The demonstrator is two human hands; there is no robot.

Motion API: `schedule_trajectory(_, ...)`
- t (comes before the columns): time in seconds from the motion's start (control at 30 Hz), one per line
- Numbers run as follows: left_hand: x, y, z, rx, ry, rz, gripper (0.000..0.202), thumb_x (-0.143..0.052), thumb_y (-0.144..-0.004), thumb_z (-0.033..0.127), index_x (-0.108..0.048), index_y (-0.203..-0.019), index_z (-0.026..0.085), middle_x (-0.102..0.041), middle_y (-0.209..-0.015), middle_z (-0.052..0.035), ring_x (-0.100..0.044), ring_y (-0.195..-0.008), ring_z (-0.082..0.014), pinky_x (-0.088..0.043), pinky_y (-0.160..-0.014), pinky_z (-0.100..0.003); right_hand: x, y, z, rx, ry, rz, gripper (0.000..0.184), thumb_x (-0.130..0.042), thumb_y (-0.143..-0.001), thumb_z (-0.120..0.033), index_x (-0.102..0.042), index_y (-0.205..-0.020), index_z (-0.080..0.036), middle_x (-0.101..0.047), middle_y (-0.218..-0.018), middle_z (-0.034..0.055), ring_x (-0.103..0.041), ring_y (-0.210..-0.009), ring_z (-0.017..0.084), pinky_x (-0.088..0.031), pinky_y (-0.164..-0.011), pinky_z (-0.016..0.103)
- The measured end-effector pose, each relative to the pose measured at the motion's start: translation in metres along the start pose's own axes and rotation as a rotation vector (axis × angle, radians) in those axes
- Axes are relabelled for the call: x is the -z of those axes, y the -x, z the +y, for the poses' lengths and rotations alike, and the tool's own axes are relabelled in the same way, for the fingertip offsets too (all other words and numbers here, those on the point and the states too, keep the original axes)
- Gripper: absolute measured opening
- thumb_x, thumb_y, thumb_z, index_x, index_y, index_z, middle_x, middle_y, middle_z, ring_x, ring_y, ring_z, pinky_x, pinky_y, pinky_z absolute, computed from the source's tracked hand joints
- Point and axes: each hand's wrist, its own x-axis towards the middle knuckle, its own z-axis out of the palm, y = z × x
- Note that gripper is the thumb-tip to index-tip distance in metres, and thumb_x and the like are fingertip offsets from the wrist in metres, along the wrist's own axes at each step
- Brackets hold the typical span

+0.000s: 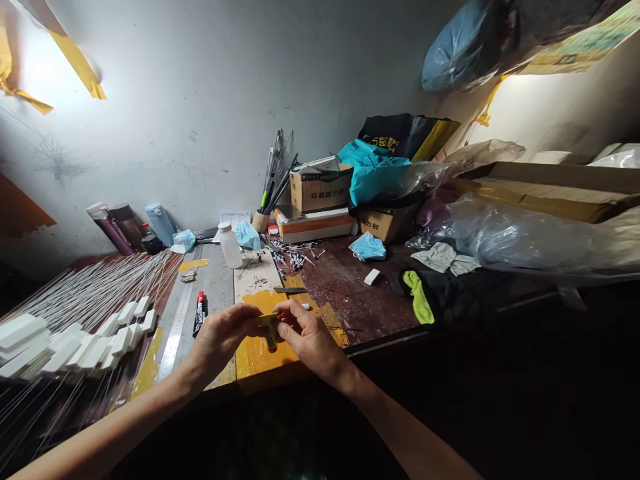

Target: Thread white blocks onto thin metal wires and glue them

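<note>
Over the front of the yellow-taped board [255, 367], a small yellow T-shaped piece [271, 333] with a dark stem and a red lower end is held between both hands. My left hand [230, 327] pinches the left end of its crossbar. The fingers of my right hand [307, 333] are closed on its right side; just what it is, I cannot make out. A dark flat blade or file [291, 290] lies beyond the hands. To the left of my left hand lies a black marker with a red cap [201, 313].
Thin rods with white blocks [95, 347] fill the left side, beside a metal ruler [177, 333]. A white bottle [229, 245] stands behind the hands. At the back are cardboard boxes [317, 189]. A blue mask [367, 247], a white block [371, 277] and black-and-lime cloth [419, 300] lie right.
</note>
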Motion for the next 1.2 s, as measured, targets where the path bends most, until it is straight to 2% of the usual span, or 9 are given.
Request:
schedule_trajectory(0.27,-0.001,0.003,0.006,-0.046,-0.334,-0.029,0.009,-0.06,-0.084,0.026,-0.066,-0.087,0.019,-0.074,-0.079,-0.0016,-0.07,-0.074,-0.0186,-0.054,-0.071,-0.026,0.002,0.002,-0.014,0.19,0.227,0.022,0.006,-0.056,-0.088,-0.017,-0.06,-0.087,-0.021,-0.064,-0.081,0.0002,-0.061,-0.075,0.014,-0.047,-0.07,0.025)
schedule_trajectory(0.4,-0.008,0.007,0.015,-0.154,-0.485,-0.074,0.009,-0.054,-0.088,0.022,-0.062,-0.085,0.019,-0.072,-0.076,-0.0002,-0.067,-0.069,-0.0145,-0.05,-0.066,-0.021,-0.001,0.007,-0.014,0.28,0.288,0.027,0.007,-0.053,-0.09,-0.016,-0.057,-0.088,-0.021,-0.061,-0.079,0.0007,-0.06,-0.073,0.014,-0.046,-0.068,0.024)
schedule_trajectory(0.53,-0.014,0.005,0.009,-0.277,-0.53,0.018,0.013,-0.048,-0.09,0.021,-0.06,-0.086,0.019,-0.068,-0.073,-0.0007,-0.064,-0.066,-0.013,-0.048,-0.066,-0.021,-0.008,0.007,-0.005,0.353,0.353,0.124,0.012,-0.047,-0.092,-0.015,-0.057,-0.087,-0.02,-0.059,-0.077,0.0023,-0.058,-0.07,0.015,-0.045,-0.065,0.025)
schedule_trajectory(0.6,-0.013,0.003,0.002,-0.193,-0.473,0.023,0.012,-0.05,-0.089,0.023,-0.06,-0.086,0.019,-0.069,-0.073,-0.0011,-0.065,-0.067,-0.0142,-0.049,-0.067,-0.022,-0.011,0.005,0.0,0.342,0.351,0.139,0.012,-0.048,-0.092,-0.016,-0.058,-0.086,-0.019,-0.06,-0.077,0.0026,-0.059,-0.07,0.015,-0.046,-0.066,0.026)
schedule_trajectory(0.73,-0.006,0.003,-0.008,0.018,-0.221,-0.1,0.013,-0.053,-0.089,0.03,-0.059,-0.092,0.019,-0.07,-0.076,-0.0026,-0.067,-0.072,-0.0187,-0.051,-0.071,-0.028,-0.009,0.001,0.001,0.25,0.254,0.096,0.005,-0.056,-0.089,-0.019,-0.06,-0.088,-0.02,-0.064,-0.079,0.0013,-0.061,-0.075,0.015,-0.046,-0.07,0.026)
schedule_trajectory(0.9,-0.001,0.005,0.0,0.024,0.002,-0.159,0.015,-0.056,-0.087,0.032,-0.055,-0.088,0.017,-0.068,-0.074,-0.0044,-0.063,-0.071,-0.018,-0.051,-0.073,-0.03,-0.001,0.0,-0.011,0.105,0.143,0.01,0.009,-0.056,-0.085,-0.012,-0.06,-0.088,-0.019,-0.063,-0.079,-0.0012,-0.061,-0.073,0.013,-0.046,-0.069,0.023)
schedule_trajectory(1.03,-0.003,0.006,0.01,0.038,-0.084,-0.201,0.018,-0.054,-0.088,0.034,-0.054,-0.087,0.016,-0.067,-0.072,-0.0055,-0.063,-0.068,-0.0184,-0.05,-0.069,-0.03,0.0,0.002,-0.015,0.056,0.121,-0.009,0.01,-0.055,-0.083,-0.011,-0.06,-0.08,-0.019,-0.059,-0.072,-0.0031,-0.057,-0.068,0.011,-0.043,-0.065,0.021)
schedule_trajectory(1.1,-0.004,0.007,0.011,0.014,-0.201,-0.202,0.017,-0.05,-0.089,0.032,-0.055,-0.087,0.016,-0.067,-0.071,-0.0054,-0.063,-0.067,-0.0187,-0.049,-0.066,-0.029,-0.002,0.003,-0.015,0.105,0.162,0.007,0.013,-0.055,-0.082,-0.008,-0.059,-0.076,-0.019,-0.057,-0.071,-0.0031,-0.055,-0.067,0.011,-0.042,-0.064,0.021)
schedule_trajectory(1.2,-0.007,0.007,0.006,-0.04,-0.332,-0.11,0.015,-0.047,-0.089,0.028,-0.056,-0.084,0.018,-0.067,-0.068,-0.0035,-0.061,-0.063,-0.0176,-0.046,-0.062,-0.027,-0.007,0.004,-0.012,0.22,0.255,0.055,0.017,-0.051,-0.081,-0.004,-0.057,-0.074,-0.019,-0.055,-0.072,-0.0015,-0.054,-0.068,0.012,-0.041,-0.065,0.023)
